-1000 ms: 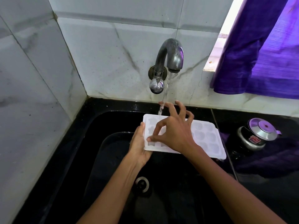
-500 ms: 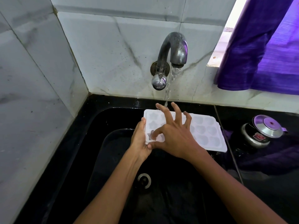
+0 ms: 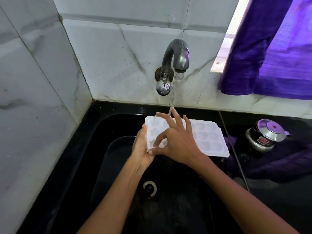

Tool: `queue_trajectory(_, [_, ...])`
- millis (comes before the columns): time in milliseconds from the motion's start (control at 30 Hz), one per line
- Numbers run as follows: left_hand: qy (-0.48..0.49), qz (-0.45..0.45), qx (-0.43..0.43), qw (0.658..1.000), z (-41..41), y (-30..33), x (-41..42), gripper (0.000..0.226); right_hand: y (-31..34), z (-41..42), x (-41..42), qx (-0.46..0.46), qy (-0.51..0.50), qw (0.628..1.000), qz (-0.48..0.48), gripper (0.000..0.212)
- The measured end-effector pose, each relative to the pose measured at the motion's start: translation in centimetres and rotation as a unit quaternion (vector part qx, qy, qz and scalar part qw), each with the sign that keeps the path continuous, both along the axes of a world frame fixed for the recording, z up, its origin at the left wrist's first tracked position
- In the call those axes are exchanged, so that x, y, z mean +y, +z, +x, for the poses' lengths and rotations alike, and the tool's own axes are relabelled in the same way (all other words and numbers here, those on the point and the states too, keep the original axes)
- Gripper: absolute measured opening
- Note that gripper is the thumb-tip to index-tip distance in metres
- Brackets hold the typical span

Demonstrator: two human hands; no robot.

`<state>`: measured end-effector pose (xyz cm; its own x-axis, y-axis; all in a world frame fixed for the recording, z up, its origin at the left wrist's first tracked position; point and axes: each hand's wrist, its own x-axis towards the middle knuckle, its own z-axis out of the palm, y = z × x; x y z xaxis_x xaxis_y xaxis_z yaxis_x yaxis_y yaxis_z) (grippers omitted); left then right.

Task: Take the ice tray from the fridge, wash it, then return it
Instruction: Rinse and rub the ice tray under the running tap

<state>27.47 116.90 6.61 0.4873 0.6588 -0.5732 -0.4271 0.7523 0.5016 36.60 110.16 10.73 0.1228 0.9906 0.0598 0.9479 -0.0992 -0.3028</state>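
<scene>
Holding the white plastic moulded ice tray (image 3: 209, 137) by its left end, left hand (image 3: 141, 147) fingers clamp the edge; right hand (image 3: 179, 142) fingers spread, forefinger rubbing a cell; tray's long axis runs rightward from both.

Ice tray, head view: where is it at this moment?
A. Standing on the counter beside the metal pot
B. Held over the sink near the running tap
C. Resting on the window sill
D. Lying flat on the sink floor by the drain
B. The left hand grips the ice tray at its left end above the sink, with water running from the tap onto the right hand over it.
</scene>
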Motion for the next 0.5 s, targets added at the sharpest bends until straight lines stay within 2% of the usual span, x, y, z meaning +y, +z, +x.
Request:
queue_trajectory(67, [0.008,-0.004,0.002,1.000,0.0,-0.1,0.2,0.044,0.0,0.2,0.0,0.071,-0.026,0.997,0.032,0.024])
queue_trajectory(167, [0.005,0.002,0.007,1.000,-0.2,0.1,0.6,0.053,0.1,0.5,-0.3,0.203,-0.052,0.978,0.013,0.013])
queue_trajectory(233, [0.004,0.012,0.004,1.000,-0.5,0.2,0.9,0.051,0.1,1.2,0.0,0.235,-0.082,0.968,0.020,0.006])
queue_trajectory(400, [0.008,0.049,0.015,0.999,-1.9,-0.4,2.0,0.044,0.7,3.9,1.6,0.279,-0.151,0.945,0.081,0.026])
queue_trajectory(500, [0.005,0.044,0.020,0.999,-3.2,-0.6,2.6,0.040,0.9,5.5,4.1,0.386,-0.203,0.895,0.087,0.036])
